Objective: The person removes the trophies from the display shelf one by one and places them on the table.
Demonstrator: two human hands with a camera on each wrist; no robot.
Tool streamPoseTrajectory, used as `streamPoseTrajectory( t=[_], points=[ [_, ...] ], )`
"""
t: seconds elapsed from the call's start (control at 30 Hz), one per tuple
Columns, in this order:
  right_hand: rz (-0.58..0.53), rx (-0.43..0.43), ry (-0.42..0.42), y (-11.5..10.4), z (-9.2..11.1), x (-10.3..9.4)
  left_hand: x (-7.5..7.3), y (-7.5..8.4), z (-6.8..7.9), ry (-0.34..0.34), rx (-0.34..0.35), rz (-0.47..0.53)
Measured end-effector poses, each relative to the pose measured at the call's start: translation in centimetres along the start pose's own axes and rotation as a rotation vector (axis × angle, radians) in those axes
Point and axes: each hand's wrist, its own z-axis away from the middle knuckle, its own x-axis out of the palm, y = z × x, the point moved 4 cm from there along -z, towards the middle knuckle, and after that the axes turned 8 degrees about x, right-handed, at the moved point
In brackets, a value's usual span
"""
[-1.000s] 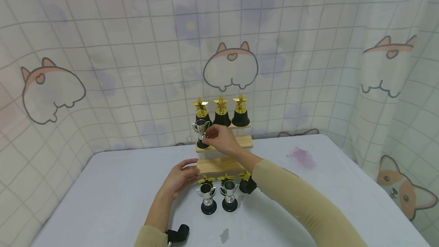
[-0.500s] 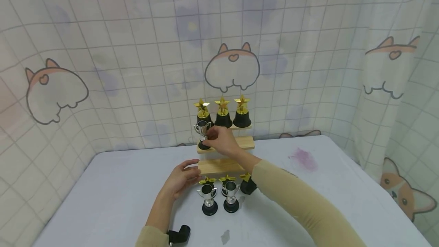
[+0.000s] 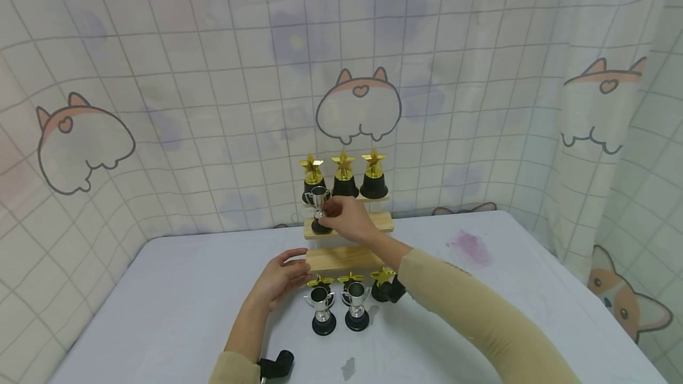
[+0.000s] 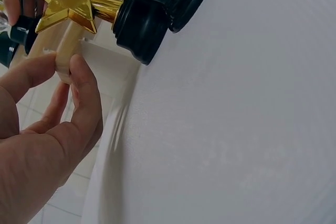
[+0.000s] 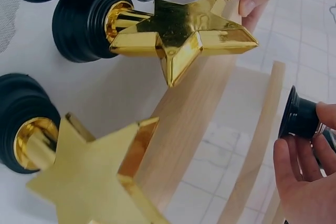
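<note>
My right hand [image 3: 349,218] holds a small silver trophy cup [image 3: 319,195] with a black base, upright at the left part of the middle step [image 3: 381,222] of a wooden stand. In the right wrist view, fingers and thumb grip close to its black base [image 5: 300,113]; whether the base touches the step I cannot tell. My left hand [image 3: 283,277] pinches the left end of the stand's lowest step [image 3: 341,259], between thumb and fingers in the left wrist view. Three gold star trophies [image 3: 344,173] with black bases stand on the top step, the left one partly behind the cup.
Two more silver cups [image 3: 323,313] stand on the white table [image 3: 197,301] before the stand. Behind them, close under the lowest step, are three gold star trophies [image 3: 381,280]. A curtain with a grid print [image 3: 235,105] hangs behind the table.
The silver trophy cup in my right hand has shifted slightly to the right along the middle step. My left hand stays at the end of the lowest step.
</note>
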Motion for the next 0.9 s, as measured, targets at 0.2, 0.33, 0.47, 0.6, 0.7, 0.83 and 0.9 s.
streamPoseTrajectory(
  t=[0.2, 0.33, 0.47, 0.6, 0.7, 0.83, 0.9],
  points=[
    [-0.005, 0.026, 0.001, 0.1, 0.5, -0.6, 0.0, 0.0, 0.0, 0.009, -0.002, -0.021],
    [-0.001, 0.023, 0.014, 0.0, 1.0, -1.2, 0.0, 0.0, 0.1, 0.009, -0.003, -0.025],
    [-0.017, 0.019, 0.013, 0.0, 1.6, -1.7, 0.0, -0.1, 0.1, 0.001, 0.000, -0.020],
    [-0.022, 0.021, 0.014, 0.1, 2.0, -2.3, -0.1, -0.1, 0.0, 0.002, 0.000, -0.024],
    [-0.010, 0.021, 0.021, 0.2, 2.3, -2.7, -0.1, -0.1, -0.1, 0.006, 0.001, -0.027],
    [0.012, 0.020, 0.029, 0.3, 2.7, -3.4, -0.1, -0.2, -0.1, 0.008, -0.002, -0.027],
    [0.010, 0.019, 0.033, 0.3, 2.9, -3.7, -0.1, -0.2, -0.1, 0.009, -0.004, -0.027]
  ],
)
